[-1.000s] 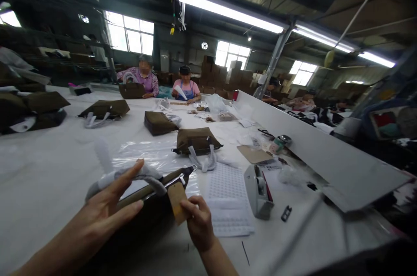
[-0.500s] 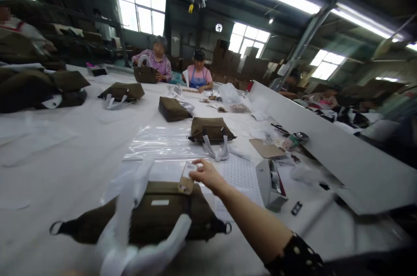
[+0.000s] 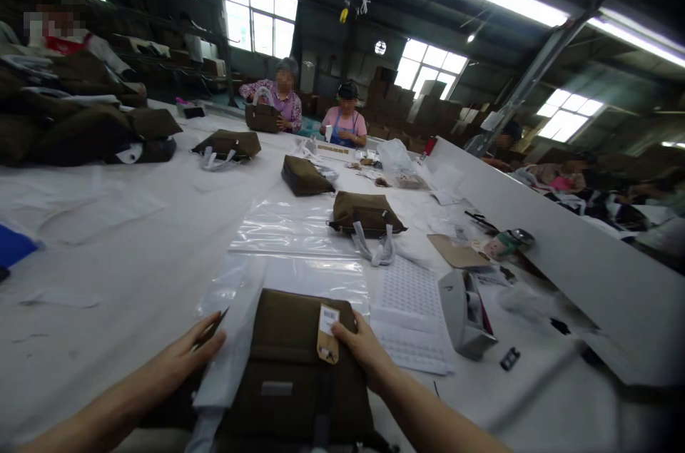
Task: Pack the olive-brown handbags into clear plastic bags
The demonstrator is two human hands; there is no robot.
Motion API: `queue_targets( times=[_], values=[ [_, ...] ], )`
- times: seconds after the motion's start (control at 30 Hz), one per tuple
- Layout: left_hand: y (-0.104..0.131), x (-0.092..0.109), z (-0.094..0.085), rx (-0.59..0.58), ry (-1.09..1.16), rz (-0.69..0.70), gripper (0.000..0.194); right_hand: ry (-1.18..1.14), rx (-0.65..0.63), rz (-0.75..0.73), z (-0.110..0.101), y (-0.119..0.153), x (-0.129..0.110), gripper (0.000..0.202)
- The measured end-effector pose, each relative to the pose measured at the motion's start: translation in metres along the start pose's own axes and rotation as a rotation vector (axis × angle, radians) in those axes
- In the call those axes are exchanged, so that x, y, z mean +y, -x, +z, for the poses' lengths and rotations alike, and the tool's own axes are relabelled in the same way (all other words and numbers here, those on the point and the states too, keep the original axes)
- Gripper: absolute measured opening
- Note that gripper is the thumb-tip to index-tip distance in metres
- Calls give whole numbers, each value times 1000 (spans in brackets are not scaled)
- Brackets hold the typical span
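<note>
Head view | right hand (image 3: 367,353) pinches brown bag (image 3: 283,332) at its right edge, thumb touching paper tag (image 3: 327,352) | left hand (image 3: 187,360) by bag's left side, cannot tell its grip | bag sits on white tabletop (image 3: 155,253), in front | clear plastic (image 3: 294,242) just past it | another brown bag (image 3: 367,209) beyond

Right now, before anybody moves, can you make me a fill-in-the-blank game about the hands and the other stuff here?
1. Between the left hand and the right hand is a large brown ____.
2. The barcoded tag is nearer to the ____ hand.
3. The clear plastic sheet lies on a table whose top is coloured ____.
4. Across the table, the person with the blue apron wears a ____ shirt.

Missing words: bag; right; white; pink.
</note>
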State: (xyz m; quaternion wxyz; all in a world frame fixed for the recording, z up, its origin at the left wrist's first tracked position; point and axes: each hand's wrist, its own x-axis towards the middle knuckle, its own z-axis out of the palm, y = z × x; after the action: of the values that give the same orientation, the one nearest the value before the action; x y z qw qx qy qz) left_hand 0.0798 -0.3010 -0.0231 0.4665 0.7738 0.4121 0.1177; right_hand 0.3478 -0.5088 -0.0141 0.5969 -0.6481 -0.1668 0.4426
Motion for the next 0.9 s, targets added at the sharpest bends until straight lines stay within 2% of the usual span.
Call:
queue_targets(
  times=[0.1,0.2,0.33,0.43,0.53,0.6,0.67,0.7,0.73,0.8,0.83,0.9],
  values=[
    [-6,20,14,77,38,111,76,11,30,-247,-3,-24,-9,70],
    [0,13,33,196,24,196,84,17,6,-411,-4,-38,-3,74],
    [32,-16,55,240,45,185,77,54,21,-396,-5,-19,25,72],
    [50,-31,60,226,56,160,68,148,69,-353,-6,3,37,67],
    [45,-29,58,217,44,114,63,247,111,-333,-5,5,30,60],
    [35,-17,56,318,-23,113,65,374,206,-376,-1,-2,20,59],
    [26,2,54,499,-159,251,63,551,360,-513,5,-10,9,62],
    [22,13,53,567,-263,390,61,647,407,-611,10,-13,6,60],
    [17,23,53,593,-383,549,61,745,401,-714,15,-16,4,56],
    [7,39,53,535,-637,812,65,926,239,-884,27,-20,4,52],
    [0,44,54,500,-745,886,68,1001,136,-927,33,-23,7,54],
    [-18,44,59,473,-877,945,76,1107,2,-937,44,-32,14,57]
  ],
)
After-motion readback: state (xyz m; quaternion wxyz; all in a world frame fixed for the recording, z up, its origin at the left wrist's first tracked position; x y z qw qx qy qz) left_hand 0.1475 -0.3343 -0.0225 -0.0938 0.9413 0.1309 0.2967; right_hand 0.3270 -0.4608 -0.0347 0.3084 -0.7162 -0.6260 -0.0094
